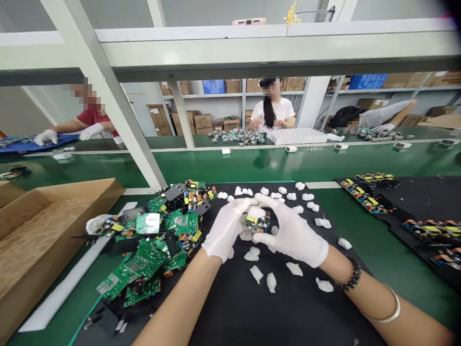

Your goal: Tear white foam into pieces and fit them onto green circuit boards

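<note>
Between my two white-gloved hands is a small circuit board [262, 226] with yellow and dark parts on it. A soft-looking white lump [256, 212] sits on the board's far side. My left hand [227, 225] is closed on the board's left edge, its fingertips partly hidden behind the lump. My right hand [296, 230] curls round the other side, fingers at the far edge and thumb at the near edge. Several more white lumps [256, 274] lie scattered around both hands on the black mat [245, 312].
Left of my hands is a heap of green circuit boards [144, 259], beside a cardboard tray [65, 192]. Black strips with rows of boards [370, 197] lie at right. Beyond runs a green conveyor [216, 166] carrying small white housings [291, 149]. Three co-workers sit across, under a metal frame [133, 110].
</note>
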A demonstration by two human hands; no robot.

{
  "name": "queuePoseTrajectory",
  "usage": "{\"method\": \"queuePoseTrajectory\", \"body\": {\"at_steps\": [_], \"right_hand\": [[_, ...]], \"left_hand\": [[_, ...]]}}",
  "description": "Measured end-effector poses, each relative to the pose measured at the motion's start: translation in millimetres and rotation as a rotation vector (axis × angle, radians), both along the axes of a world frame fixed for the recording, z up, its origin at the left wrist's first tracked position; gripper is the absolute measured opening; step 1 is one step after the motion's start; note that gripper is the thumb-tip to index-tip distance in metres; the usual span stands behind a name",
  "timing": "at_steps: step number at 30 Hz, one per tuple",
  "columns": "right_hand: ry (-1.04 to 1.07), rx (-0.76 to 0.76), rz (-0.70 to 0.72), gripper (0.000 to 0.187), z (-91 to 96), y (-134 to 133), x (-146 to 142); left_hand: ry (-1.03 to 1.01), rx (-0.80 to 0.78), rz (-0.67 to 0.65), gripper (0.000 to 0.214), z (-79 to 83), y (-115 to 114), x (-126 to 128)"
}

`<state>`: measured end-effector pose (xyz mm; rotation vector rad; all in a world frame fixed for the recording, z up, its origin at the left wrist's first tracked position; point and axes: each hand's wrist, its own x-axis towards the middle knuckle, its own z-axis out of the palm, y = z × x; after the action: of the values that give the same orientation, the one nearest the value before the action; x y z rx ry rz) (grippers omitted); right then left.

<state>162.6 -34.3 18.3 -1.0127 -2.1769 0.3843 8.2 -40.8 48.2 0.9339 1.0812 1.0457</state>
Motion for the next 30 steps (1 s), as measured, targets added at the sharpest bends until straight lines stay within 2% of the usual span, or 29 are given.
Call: {"method": "queuePoseTrajectory", "body": {"at_steps": [3, 7, 13, 18, 21, 26, 30], "right_hand": [[-0.030, 0.046, -0.007, 0.068, 6.5, -4.1, -3.2], [-0.048, 0.054, -0.021, 0.069, 13.8, -6.5, -6.5], [-0.085, 0.099, 0.005, 0.067, 12.3, -5.3, -6.3], [-0.031, 0.104, -0.011, 0.057, 3.5, -0.6, -0.3], [0.036, 0.118, -0.052, 0.061, 3.6, 2.1, 3.5], [0.019, 0.211, -0.003, 0.068, 11.1, -0.9, 5.0], [0.016, 0.303, 0.019, 0.067, 10.4, -4.6, 5.3]], "left_hand": [[0.041, 0.046, 0.059, 0.024, -2.6, 0.2, 0.2], [-0.041, 0.101, 0.047, 0.026, -6.3, 0.9, -1.6], [-0.006, 0.038, 0.043, 0.028, -4.8, 2.4, -4.4], [-0.155, -0.028, -0.071, 0.038, -0.9, 5.1, -6.2], [-0.311, 0.026, -0.130, 0.039, -1.3, 5.0, -4.7], [-0.407, 0.159, -0.144, 0.026, -14.5, 2.6, -1.9], [-0.368, 0.149, -0.123, 0.026, -21.4, 1.7, -4.6]]}}
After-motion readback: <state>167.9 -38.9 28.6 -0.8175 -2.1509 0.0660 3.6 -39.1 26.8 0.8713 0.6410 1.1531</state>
